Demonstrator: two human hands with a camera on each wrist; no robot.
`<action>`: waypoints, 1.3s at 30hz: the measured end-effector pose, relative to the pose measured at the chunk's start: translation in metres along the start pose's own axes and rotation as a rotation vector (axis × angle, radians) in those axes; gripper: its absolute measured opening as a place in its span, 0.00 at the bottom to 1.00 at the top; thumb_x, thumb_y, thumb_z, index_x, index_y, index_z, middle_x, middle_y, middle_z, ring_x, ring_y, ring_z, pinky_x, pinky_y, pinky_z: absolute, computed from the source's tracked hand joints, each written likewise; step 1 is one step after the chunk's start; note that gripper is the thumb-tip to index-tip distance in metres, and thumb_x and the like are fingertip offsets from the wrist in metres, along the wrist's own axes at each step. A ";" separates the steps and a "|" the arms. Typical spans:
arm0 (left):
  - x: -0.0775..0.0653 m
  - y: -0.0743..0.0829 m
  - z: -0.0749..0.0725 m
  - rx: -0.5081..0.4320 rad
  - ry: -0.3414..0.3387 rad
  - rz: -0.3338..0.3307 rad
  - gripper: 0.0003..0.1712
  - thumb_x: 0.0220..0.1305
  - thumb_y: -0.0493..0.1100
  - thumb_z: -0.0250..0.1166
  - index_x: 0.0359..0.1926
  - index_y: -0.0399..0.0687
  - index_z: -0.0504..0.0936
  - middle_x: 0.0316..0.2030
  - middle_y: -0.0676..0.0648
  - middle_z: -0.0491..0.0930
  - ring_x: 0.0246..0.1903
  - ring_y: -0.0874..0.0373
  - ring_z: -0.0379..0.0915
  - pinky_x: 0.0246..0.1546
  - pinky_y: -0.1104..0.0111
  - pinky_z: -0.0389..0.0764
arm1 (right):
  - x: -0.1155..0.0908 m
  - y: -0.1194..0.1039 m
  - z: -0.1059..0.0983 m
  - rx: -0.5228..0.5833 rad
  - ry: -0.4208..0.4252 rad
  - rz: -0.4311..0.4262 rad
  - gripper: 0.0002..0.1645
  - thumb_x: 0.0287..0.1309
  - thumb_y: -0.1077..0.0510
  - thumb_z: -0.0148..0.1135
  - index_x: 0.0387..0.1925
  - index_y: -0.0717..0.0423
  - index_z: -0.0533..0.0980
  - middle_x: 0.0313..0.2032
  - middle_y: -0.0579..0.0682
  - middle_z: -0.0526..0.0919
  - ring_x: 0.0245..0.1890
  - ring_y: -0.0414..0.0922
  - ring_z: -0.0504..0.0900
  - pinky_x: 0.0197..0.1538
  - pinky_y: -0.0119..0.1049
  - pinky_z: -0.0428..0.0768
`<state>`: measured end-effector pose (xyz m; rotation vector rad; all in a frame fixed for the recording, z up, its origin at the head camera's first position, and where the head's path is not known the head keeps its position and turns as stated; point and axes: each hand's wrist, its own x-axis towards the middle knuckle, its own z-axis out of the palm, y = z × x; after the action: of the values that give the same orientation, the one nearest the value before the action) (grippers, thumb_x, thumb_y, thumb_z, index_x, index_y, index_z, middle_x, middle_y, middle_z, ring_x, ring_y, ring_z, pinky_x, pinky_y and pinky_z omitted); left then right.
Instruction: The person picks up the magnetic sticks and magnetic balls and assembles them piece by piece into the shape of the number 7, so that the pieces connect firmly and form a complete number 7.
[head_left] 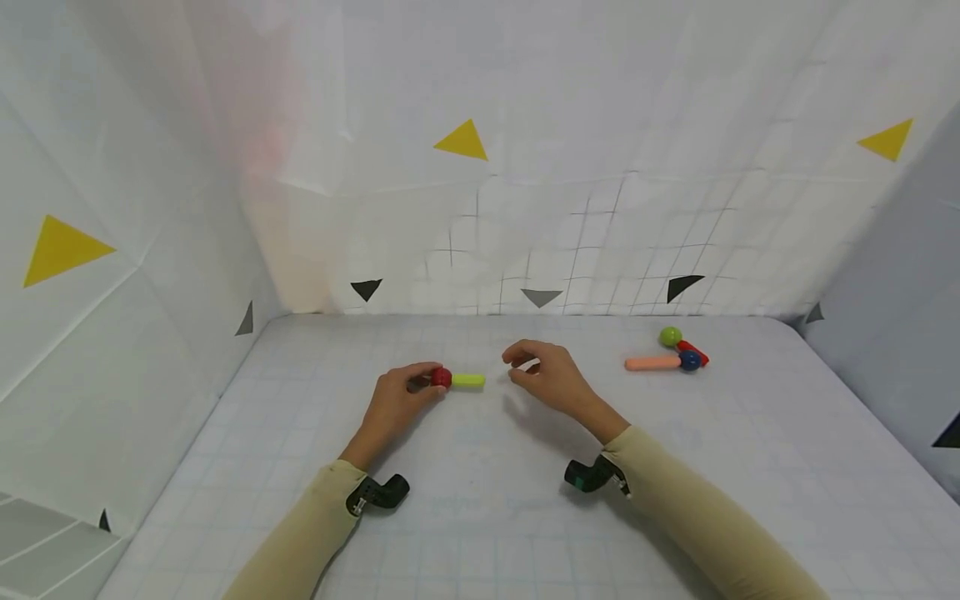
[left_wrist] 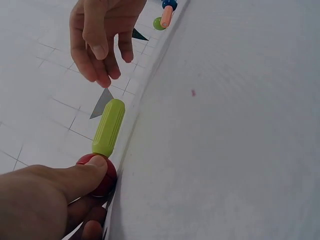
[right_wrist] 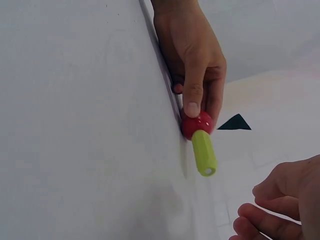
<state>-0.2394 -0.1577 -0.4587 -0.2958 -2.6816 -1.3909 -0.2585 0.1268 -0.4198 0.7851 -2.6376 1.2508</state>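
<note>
Your white table (head_left: 465, 533) is under all of it. Your right hand (head_left: 551, 379) is loosely bent, gap at the thumb, nothing in it. Your left hand (head_left: 397, 406) has thumb and fingers pinched round the red ball (head_left: 442, 377), and the lime handle (head_left: 468, 381) sticks out past your fingertips, pointing at your right hand but not touching it. Well off to your right: peach handle (head_left: 651, 363) with a blue ball (head_left: 689, 360), plus a red handle (head_left: 693, 348) by a green ball (head_left: 671, 337), can't really tell if they're joined.
</note>
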 end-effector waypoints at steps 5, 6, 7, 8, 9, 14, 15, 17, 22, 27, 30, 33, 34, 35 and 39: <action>0.002 0.000 0.001 0.003 0.000 -0.001 0.22 0.65 0.43 0.76 0.60 0.51 0.86 0.46 0.51 0.86 0.45 0.55 0.79 0.51 0.56 0.79 | -0.002 0.006 -0.015 -0.002 0.036 0.014 0.13 0.66 0.66 0.67 0.50 0.62 0.83 0.47 0.55 0.87 0.48 0.49 0.85 0.48 0.48 0.83; 0.002 -0.001 0.001 0.004 0.001 -0.008 0.22 0.65 0.43 0.76 0.60 0.52 0.87 0.47 0.51 0.86 0.45 0.55 0.79 0.51 0.56 0.78 | -0.003 0.007 -0.018 0.000 0.039 0.020 0.12 0.66 0.65 0.67 0.50 0.62 0.83 0.47 0.54 0.87 0.48 0.49 0.85 0.49 0.48 0.83; 0.001 -0.001 0.001 0.006 0.002 -0.015 0.22 0.65 0.43 0.76 0.60 0.52 0.87 0.47 0.51 0.86 0.45 0.55 0.79 0.51 0.56 0.78 | -0.003 0.008 -0.020 -0.004 0.042 0.023 0.12 0.66 0.65 0.67 0.50 0.61 0.83 0.47 0.53 0.87 0.48 0.49 0.85 0.49 0.48 0.83; 0.001 -0.001 0.001 0.005 0.002 -0.019 0.22 0.65 0.43 0.76 0.60 0.53 0.87 0.47 0.51 0.86 0.45 0.55 0.79 0.51 0.56 0.78 | -0.003 0.010 -0.023 -0.010 0.046 0.024 0.12 0.66 0.65 0.67 0.50 0.60 0.83 0.48 0.52 0.87 0.48 0.49 0.85 0.49 0.48 0.84; 0.001 -0.001 0.001 0.004 0.003 -0.021 0.23 0.64 0.43 0.76 0.60 0.53 0.87 0.47 0.51 0.86 0.45 0.55 0.79 0.51 0.56 0.78 | -0.004 0.011 -0.025 -0.014 0.049 0.026 0.12 0.66 0.65 0.67 0.50 0.59 0.83 0.48 0.51 0.87 0.48 0.49 0.85 0.49 0.48 0.83; -0.002 -0.001 0.001 -0.002 0.000 -0.011 0.24 0.64 0.43 0.76 0.61 0.52 0.86 0.48 0.51 0.86 0.45 0.55 0.79 0.50 0.55 0.78 | -0.008 0.015 -0.036 -0.030 0.064 0.048 0.12 0.66 0.65 0.67 0.50 0.56 0.84 0.48 0.51 0.87 0.49 0.49 0.85 0.50 0.49 0.83; -0.001 -0.001 0.001 -0.002 0.000 -0.007 0.24 0.64 0.44 0.76 0.61 0.52 0.86 0.48 0.51 0.86 0.45 0.55 0.79 0.50 0.56 0.78 | -0.008 0.015 -0.038 -0.034 0.067 0.052 0.12 0.66 0.65 0.67 0.50 0.57 0.84 0.48 0.51 0.87 0.49 0.49 0.85 0.50 0.49 0.83; -0.001 -0.001 0.001 0.000 0.000 -0.003 0.23 0.64 0.44 0.76 0.61 0.52 0.86 0.48 0.51 0.86 0.45 0.55 0.79 0.50 0.56 0.78 | -0.009 0.016 -0.041 -0.037 0.072 0.058 0.12 0.66 0.65 0.67 0.50 0.58 0.84 0.48 0.52 0.87 0.49 0.50 0.85 0.50 0.50 0.83; 0.000 -0.002 0.000 0.004 -0.004 -0.015 0.24 0.65 0.43 0.76 0.61 0.53 0.86 0.48 0.51 0.86 0.44 0.55 0.79 0.50 0.55 0.78 | -0.010 0.021 -0.049 -0.055 0.088 0.062 0.12 0.67 0.65 0.67 0.50 0.60 0.83 0.48 0.52 0.87 0.49 0.50 0.85 0.50 0.50 0.83; -0.001 0.000 0.000 0.002 -0.007 -0.022 0.23 0.65 0.43 0.76 0.61 0.53 0.86 0.47 0.51 0.86 0.44 0.55 0.79 0.49 0.56 0.78 | -0.013 0.026 -0.055 -0.053 0.099 0.078 0.11 0.67 0.65 0.67 0.50 0.59 0.83 0.48 0.55 0.87 0.49 0.51 0.85 0.50 0.52 0.83; -0.001 0.001 -0.001 0.003 -0.009 -0.025 0.23 0.65 0.44 0.76 0.61 0.53 0.86 0.47 0.51 0.86 0.44 0.55 0.78 0.49 0.56 0.78 | -0.015 0.027 -0.059 -0.059 0.103 0.092 0.11 0.67 0.66 0.67 0.50 0.61 0.83 0.47 0.57 0.87 0.49 0.52 0.85 0.51 0.53 0.83; -0.001 0.002 -0.001 0.005 -0.008 -0.025 0.23 0.65 0.44 0.75 0.61 0.53 0.86 0.47 0.51 0.86 0.44 0.55 0.78 0.49 0.56 0.78 | -0.016 0.029 -0.065 -0.078 0.118 0.093 0.11 0.66 0.67 0.67 0.49 0.61 0.83 0.47 0.56 0.87 0.49 0.53 0.85 0.50 0.53 0.83; -0.001 0.002 -0.001 0.004 -0.007 -0.024 0.23 0.65 0.43 0.75 0.61 0.53 0.86 0.48 0.51 0.86 0.44 0.55 0.78 0.49 0.56 0.78 | -0.016 0.029 -0.067 -0.081 0.123 0.093 0.11 0.66 0.67 0.67 0.49 0.61 0.83 0.47 0.56 0.87 0.49 0.53 0.85 0.50 0.54 0.83; -0.001 0.003 -0.001 0.002 -0.006 -0.024 0.23 0.65 0.43 0.75 0.61 0.53 0.86 0.47 0.51 0.86 0.44 0.55 0.78 0.49 0.56 0.78 | -0.017 0.030 -0.069 -0.084 0.127 0.094 0.11 0.66 0.67 0.67 0.49 0.61 0.83 0.47 0.56 0.87 0.49 0.53 0.85 0.50 0.54 0.83; 0.000 0.002 0.000 0.003 -0.001 -0.024 0.23 0.65 0.43 0.75 0.61 0.52 0.86 0.47 0.51 0.86 0.44 0.55 0.78 0.48 0.56 0.78 | -0.019 0.034 -0.076 -0.099 0.131 0.102 0.10 0.67 0.66 0.66 0.49 0.60 0.83 0.47 0.57 0.87 0.49 0.54 0.85 0.51 0.55 0.83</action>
<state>-0.2387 -0.1570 -0.4570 -0.2658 -2.6965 -1.3937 -0.2672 0.2093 -0.3994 0.5410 -2.6389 1.1425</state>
